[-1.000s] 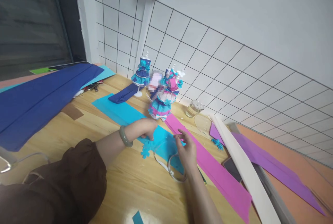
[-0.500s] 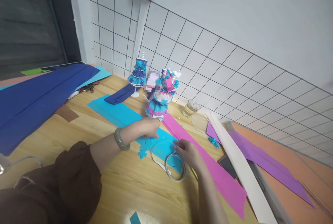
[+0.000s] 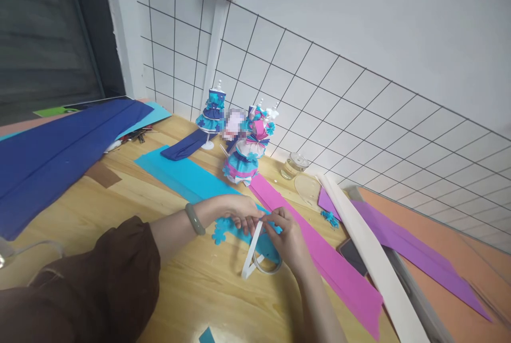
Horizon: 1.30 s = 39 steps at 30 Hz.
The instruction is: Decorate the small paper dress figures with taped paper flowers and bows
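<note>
My left hand (image 3: 244, 212), with a bracelet on the wrist, reaches over the blue paper strip (image 3: 171, 173). Its fingers are closed at the upper end of a narrow white tape (image 3: 251, 251). Fingertips of my right hand (image 3: 290, 237) meet it there, also pinched on the tape; exactly how each grips is partly hidden. The tape hangs in a bent loop down to its roll (image 3: 265, 272), which rests by the strip's near end. Blue paper flowers (image 3: 219, 232) lie below my left hand. Bits of blue paper show beside my right fingers.
Behind the hands stand small paper dresses (image 3: 240, 165) on stands, and another dress (image 3: 211, 117) further left. A pink paper strip (image 3: 339, 271) and a white strip (image 3: 371, 258) lie right, near a phone (image 3: 352, 257). A glass jar (image 3: 294, 165) stands by the wall grid.
My left hand has moved right and nearer to my right hand. The tape has been lifted off the table and now hangs from the fingertips, with the roll partly behind it.
</note>
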### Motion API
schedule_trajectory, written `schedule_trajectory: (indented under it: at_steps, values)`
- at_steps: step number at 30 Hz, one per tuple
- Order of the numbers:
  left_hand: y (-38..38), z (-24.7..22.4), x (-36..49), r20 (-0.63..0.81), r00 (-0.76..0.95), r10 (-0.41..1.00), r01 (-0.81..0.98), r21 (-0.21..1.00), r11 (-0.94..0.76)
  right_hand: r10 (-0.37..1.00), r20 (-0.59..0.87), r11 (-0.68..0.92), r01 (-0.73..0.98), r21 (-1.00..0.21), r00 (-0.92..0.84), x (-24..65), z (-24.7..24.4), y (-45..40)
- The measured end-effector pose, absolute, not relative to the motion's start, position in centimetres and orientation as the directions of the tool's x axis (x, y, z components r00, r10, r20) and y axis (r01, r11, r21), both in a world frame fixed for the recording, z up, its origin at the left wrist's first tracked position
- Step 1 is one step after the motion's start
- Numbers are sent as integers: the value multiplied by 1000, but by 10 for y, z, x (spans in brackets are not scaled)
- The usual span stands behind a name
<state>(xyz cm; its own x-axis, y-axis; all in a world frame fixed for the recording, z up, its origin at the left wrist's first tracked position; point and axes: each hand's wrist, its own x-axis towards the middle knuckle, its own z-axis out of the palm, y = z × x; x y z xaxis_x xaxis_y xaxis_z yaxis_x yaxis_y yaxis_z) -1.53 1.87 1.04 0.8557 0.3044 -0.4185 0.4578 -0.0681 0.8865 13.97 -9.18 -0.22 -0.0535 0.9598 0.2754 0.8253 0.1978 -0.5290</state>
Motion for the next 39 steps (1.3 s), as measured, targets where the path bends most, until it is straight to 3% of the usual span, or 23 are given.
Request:
schedule_trajectory:
  at_steps: [4,9,13,18,23,34,37,39]
  values:
    - [16,3,-10,-434,888,151,409,897,169,945,310,245,849,-468,-102,139,-5,-102]
    - [18,-14,-3,-392,912,118,332,877,348,942,296,263,897,-355,-159,137,-4,-112]
    - [19,-22,-1,-357,924,134,273,866,420,968,193,233,869,-437,-162,136,3,-117]
    - [18,-23,-3,-301,942,152,204,868,454,984,178,134,763,-632,-25,145,11,-120]
    - [14,-21,-3,-289,947,138,200,871,449,972,198,27,774,-633,128,150,5,-115]
    - [14,-21,-2,-279,950,139,199,886,418,965,252,80,829,-553,75,146,3,-116]
    - [15,-20,-2,-272,953,134,196,890,411,958,262,67,799,-598,116,147,1,-115]
    - [14,-18,-2,-257,956,139,181,894,410,954,231,28,711,-703,190,147,0,-113]
